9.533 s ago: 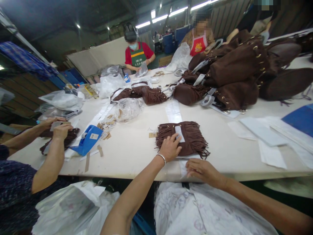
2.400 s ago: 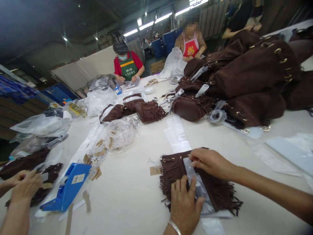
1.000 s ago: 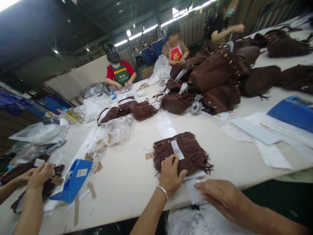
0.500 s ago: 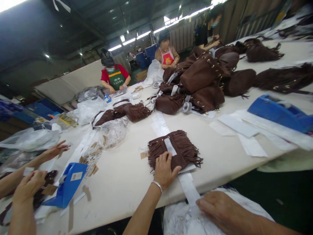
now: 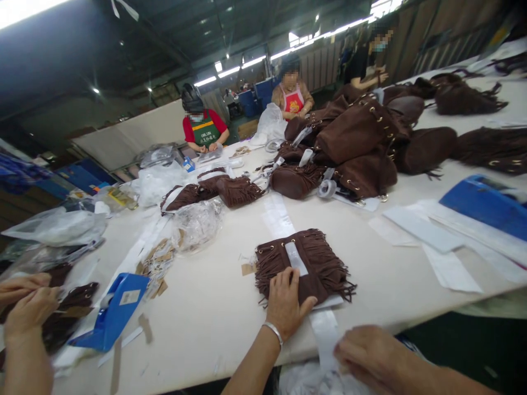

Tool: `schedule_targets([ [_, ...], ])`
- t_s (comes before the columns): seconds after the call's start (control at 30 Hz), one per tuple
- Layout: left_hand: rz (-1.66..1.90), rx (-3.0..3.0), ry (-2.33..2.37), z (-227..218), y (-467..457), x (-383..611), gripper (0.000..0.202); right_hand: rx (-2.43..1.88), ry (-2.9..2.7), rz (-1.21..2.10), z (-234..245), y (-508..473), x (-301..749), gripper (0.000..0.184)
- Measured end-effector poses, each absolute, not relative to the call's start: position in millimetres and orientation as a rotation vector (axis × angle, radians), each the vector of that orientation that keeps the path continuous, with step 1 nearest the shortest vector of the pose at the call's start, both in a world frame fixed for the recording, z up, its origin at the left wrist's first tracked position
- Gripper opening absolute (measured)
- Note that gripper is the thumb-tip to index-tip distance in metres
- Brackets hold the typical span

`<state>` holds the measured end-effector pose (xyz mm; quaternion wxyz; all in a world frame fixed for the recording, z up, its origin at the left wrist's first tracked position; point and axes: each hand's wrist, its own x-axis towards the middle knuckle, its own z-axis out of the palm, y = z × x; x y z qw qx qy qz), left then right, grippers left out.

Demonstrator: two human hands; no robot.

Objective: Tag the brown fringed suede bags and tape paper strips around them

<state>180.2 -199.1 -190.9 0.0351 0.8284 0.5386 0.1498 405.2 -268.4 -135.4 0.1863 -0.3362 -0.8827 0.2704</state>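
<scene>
A dark brown fringed bag (image 5: 325, 260) lies flat on the table, with metal eyelets along its top edge and a pale strip across its front. My left hand (image 5: 286, 304) rests on its near edge, palm down, fingers stretched and thumb apart. Beneath the bag runs a long white strip (image 5: 325, 334), which comes out at the far side and hangs over the table's near edge. My right hand (image 5: 370, 351) is closed on this strip's near end, just off the table edge; its fingertips are slightly blurred.
At left, a co-worker's hands (image 5: 31, 304) work over a brown bag beside a blue tape dispenser (image 5: 119, 310). Brown bags (image 5: 349, 142) are heaped at the back. White sheets (image 5: 428, 227) and another blue dispenser (image 5: 489, 206) lie right. Several people stand across the table.
The view has shifted, so the table scene sits further right and lower. The co-worker's hands at left have come together over their bag. My hands keep their places on bag and strip.
</scene>
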Motion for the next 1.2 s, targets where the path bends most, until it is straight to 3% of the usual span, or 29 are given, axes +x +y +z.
schedule_targets([
  [0.17,0.483,2.548,1.643,-190,-197,179,0.059,-0.959,-2.332,0.772,-113,-182,382,0.017],
  [0.33,0.447,2.484,1.662,-188,-194,178,0.040,-1.193,-2.182,0.776,-141,-111,361,0.015],
  [0.5,0.579,2.349,1.632,-187,-193,177,0.045,-1.363,-2.179,0.723,-176,-96,356,0.010],
  [0.67,0.770,2.139,1.716,-192,-191,179,0.030,-1.425,-2.212,0.641,-179,-101,353,0.011],
  [0.93,0.497,2.343,1.763,-183,-177,191,0.044,-1.468,-2.262,0.607,-180,-100,349,0.009],
  [1.1,0.473,2.370,1.801,-191,-176,192,0.049,-1.433,-2.292,0.692,-175,-79,355,0.004],
  [1.2,0.501,2.413,1.812,-197,-176,191,0.052,-1.399,-2.286,0.612,-168,-38,352,0.010],
])
